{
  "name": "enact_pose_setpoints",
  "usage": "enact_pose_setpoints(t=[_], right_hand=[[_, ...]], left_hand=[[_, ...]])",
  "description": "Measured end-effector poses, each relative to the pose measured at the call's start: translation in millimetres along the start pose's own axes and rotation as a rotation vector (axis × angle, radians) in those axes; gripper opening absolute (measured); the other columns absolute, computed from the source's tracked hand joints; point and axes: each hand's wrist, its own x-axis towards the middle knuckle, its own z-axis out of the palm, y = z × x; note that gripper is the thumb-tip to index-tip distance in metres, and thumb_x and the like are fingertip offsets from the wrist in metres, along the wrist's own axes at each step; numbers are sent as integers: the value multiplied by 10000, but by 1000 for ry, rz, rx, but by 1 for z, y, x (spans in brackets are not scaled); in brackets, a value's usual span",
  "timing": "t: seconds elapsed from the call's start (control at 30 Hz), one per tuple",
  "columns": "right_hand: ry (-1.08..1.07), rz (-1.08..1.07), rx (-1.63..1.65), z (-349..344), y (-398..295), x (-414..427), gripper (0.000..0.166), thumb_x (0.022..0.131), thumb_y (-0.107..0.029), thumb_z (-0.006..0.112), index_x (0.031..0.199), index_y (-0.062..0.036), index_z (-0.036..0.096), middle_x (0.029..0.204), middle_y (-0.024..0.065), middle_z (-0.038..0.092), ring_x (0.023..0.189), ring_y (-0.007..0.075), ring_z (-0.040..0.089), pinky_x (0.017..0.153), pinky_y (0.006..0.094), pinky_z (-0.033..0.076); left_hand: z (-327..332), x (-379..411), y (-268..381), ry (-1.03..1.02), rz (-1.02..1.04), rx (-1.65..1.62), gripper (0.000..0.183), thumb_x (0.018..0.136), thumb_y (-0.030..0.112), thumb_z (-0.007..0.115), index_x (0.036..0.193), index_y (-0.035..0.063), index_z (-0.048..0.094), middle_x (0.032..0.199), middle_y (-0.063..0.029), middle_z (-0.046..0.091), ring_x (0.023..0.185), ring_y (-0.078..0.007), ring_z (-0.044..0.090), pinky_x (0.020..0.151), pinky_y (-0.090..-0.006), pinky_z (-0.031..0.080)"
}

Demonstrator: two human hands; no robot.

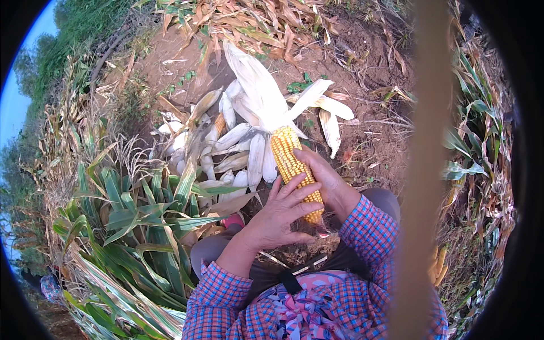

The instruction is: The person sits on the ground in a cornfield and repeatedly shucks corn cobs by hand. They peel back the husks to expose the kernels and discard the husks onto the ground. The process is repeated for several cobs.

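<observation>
A yellow ear of corn [289, 153] slants before me, its pale husk [265, 91] peeled back and fanned out at the far end. My right hand [329, 178] grips the ear along its right side, the thumb against the kernels. Spread across the nearer half of the cob are the fingers of my left hand [282, 216], not wrapped around it. Dark reddish silk hangs at the near tip. Just beyond, a heap of ears in pale husks [231, 148] lies on the soil.
Green corn stalks and leaves [140, 229] crowd my left side. Dry husks [263, 21] cover the far ground, and loose husks [329, 114] lie right of the heap. A blurred brown upright strip [420, 170] crosses the right side. Bare yellow ears [437, 265] lie behind it.
</observation>
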Motion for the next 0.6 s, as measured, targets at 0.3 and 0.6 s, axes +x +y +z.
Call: enact_pose_setpoints(t=[0.3,0.6], right_hand=[[-202,123,-66,-2,17,-12,571,911,-217,524,1400,-50,280,1257,86,501,1068,148,552,868,275,479],[-320,81,-607,-8,27,-27,739,843,-326,644,1397,-12,269,1286,106,462,1156,153,453,962,291,377]], left_hand=[[-1,6,-58,597,-685,-1183,554,868,260,634,1292,-2,391,1195,-96,531,1072,-176,501,929,-330,392],[6,6,-65,1172,-669,-1291,437,925,190,547,1289,-8,406,1227,-112,536,1138,-237,522,971,-395,432]])
